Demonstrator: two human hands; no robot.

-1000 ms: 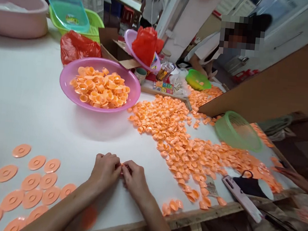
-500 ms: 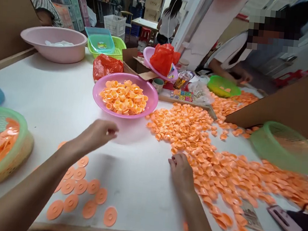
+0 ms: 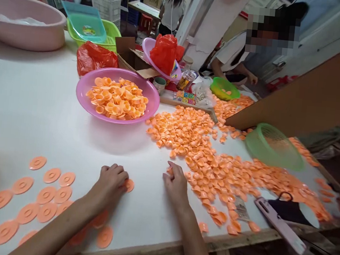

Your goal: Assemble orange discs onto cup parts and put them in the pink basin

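My left hand (image 3: 111, 182) is low over the white table (image 3: 96, 140), its fingers curled on the edge of a flat orange disc (image 3: 129, 185) that pokes out at the fingertips. Across from it, my right hand (image 3: 177, 184) pinches a small orange cup-shaped piece (image 3: 170, 170) between thumb and fingers. Several more ringed orange discs (image 3: 46, 212) lie spread to the left, some partly behind my left forearm. A large heap of small orange cups (image 3: 214, 164) stretches along the right of my right hand.
A pink bowl (image 3: 83, 103) full of orange cups stands ahead. Behind it are a red plastic bag (image 3: 95, 58) and a cardboard box (image 3: 126, 49). A green basket (image 3: 276, 149), a phone (image 3: 281, 224) and a dark mask (image 3: 292, 211) lie right. A co-worker (image 3: 234, 53) sits beyond.
My left hand has come down from near the pink bowl and now has a disc at its fingertips. An orange cup now shows in my right hand's pinch. The view has turned to the right.
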